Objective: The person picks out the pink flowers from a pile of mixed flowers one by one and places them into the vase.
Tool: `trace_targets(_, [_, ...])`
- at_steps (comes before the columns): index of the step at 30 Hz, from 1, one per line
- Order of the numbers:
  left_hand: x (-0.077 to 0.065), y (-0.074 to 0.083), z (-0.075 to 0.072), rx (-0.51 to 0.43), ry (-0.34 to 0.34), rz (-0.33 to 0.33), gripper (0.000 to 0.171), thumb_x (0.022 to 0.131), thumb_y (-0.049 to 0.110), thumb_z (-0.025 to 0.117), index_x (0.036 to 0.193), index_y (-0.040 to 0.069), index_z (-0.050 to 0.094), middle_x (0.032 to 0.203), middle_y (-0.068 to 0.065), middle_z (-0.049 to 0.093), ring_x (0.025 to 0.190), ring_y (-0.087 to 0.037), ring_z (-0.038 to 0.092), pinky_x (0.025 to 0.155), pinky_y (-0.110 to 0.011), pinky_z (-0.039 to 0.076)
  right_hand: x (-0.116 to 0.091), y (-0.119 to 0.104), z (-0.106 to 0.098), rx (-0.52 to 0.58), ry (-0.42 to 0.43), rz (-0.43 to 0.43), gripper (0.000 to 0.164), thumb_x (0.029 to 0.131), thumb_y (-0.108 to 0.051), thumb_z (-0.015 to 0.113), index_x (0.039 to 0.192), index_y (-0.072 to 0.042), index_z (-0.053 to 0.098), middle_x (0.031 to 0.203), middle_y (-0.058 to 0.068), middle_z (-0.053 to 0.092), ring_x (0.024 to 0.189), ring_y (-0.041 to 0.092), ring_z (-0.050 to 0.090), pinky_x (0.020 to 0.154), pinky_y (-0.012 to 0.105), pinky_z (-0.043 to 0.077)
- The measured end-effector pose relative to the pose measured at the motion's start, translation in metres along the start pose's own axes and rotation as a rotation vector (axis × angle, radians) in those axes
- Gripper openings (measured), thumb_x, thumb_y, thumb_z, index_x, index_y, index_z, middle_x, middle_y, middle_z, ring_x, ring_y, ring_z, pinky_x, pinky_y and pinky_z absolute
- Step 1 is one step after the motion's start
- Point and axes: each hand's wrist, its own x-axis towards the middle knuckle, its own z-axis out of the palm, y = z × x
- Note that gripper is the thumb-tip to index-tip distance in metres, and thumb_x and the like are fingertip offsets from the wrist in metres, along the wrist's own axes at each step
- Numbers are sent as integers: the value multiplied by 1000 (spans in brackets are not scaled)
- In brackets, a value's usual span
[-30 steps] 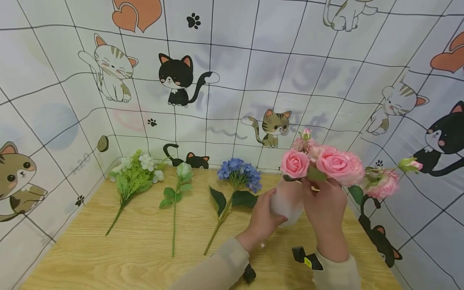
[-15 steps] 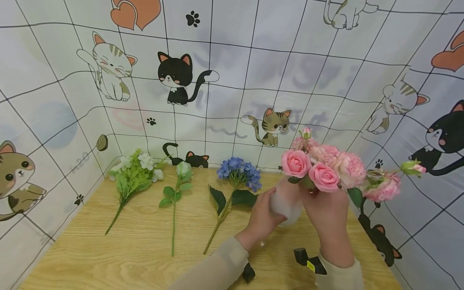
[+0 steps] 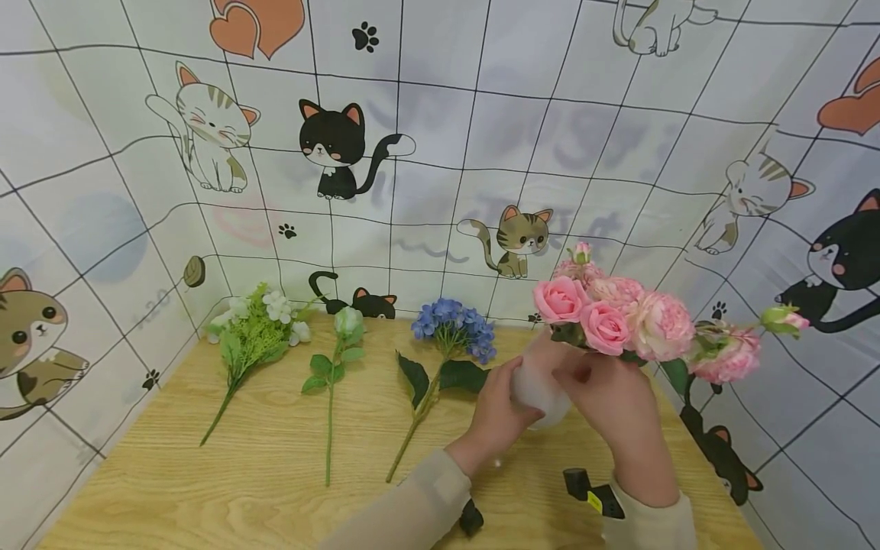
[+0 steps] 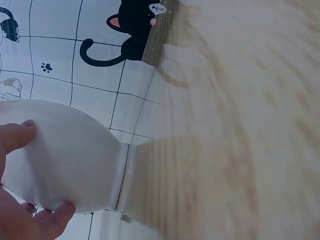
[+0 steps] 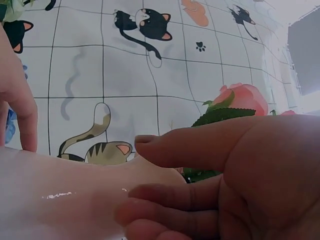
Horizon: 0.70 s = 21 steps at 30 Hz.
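Note:
My left hand [image 3: 499, 415] grips the rounded, pinkish-white vase [image 3: 539, 386] from its left side. In the left wrist view, thumb and fingers spread around the vase's white body [image 4: 75, 155], whose narrower foot points toward the wood tabletop. Pink roses [image 3: 605, 327] and paler pink blooms [image 3: 661, 325] stand out of the vase's top and lean right. My right hand [image 3: 622, 405] is just under the blooms, beside the vase's neck. Seen from the right wrist, its thumb [image 5: 180, 147] and loosely extended fingers stand apart with nothing between them. The stems inside the vase are hidden.
On the wooden table [image 3: 261, 489] lie a white-and-green spray [image 3: 256, 336], a white rose stem [image 3: 330, 412] and a blue hydrangea [image 3: 450, 328], left of the vase. Cat-patterned cloth [image 3: 426, 176] walls the back and sides. A pink-and-green bloom [image 3: 725, 350] juts out right.
The front pink rose has dropped lower and to the left. My right hand has let go of its stem and shifted slightly down. My left hand stays on the vase.

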Motion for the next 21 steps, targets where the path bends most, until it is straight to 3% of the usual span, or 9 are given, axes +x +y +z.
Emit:
trace_targets(6, [-3, -2, 1, 25, -1, 27, 88, 89, 25, 89, 161, 15, 41, 155, -8, 52, 136, -29, 59, 106, -45, 57, -3, -6, -1, -48, -240, -19, 33, 91, -24, 83, 67, -15, 63, 60, -4, 54, 57, 12, 48, 56, 30, 41])
trace_targets(10, [-7, -3, -4, 22, -16, 27, 86, 91, 32, 87, 162, 13, 41, 156, -9, 52, 135, -28, 59, 106, -44, 57, -4, -15, 3, 31, -347, -31, 27, 95, -28, 80, 72, -20, 69, 64, -9, 59, 59, 8, 50, 58, 27, 42])
trace_targets(17, [-3, -11, -15, 44, -44, 33, 71, 99, 43, 74, 158, 13, 47, 153, -8, 59, 136, -26, 60, 107, -44, 56, -8, -38, 8, 189, -438, -55, 22, 98, -27, 77, 77, -23, 71, 68, -13, 62, 61, 6, 54, 60, 26, 46])
trace_targets(19, [-4, -11, -18, 15, -70, 4, 60, 102, 45, 70, 152, 16, 54, 145, -5, 64, 130, -23, 63, 103, -40, 57, -10, -44, 10, 216, -443, -71, 19, 98, -27, 77, 80, -25, 72, 70, -14, 63, 63, 5, 55, 62, 26, 47])
trace_targets(21, [-6, -10, -22, 9, -101, 21, 46, 105, 43, 65, 141, 16, 62, 133, -5, 69, 121, -21, 67, 100, -36, 57, -12, -48, 13, 231, -441, -98, 13, 98, -27, 78, 86, -26, 73, 70, -15, 62, 63, 4, 54, 62, 26, 47])
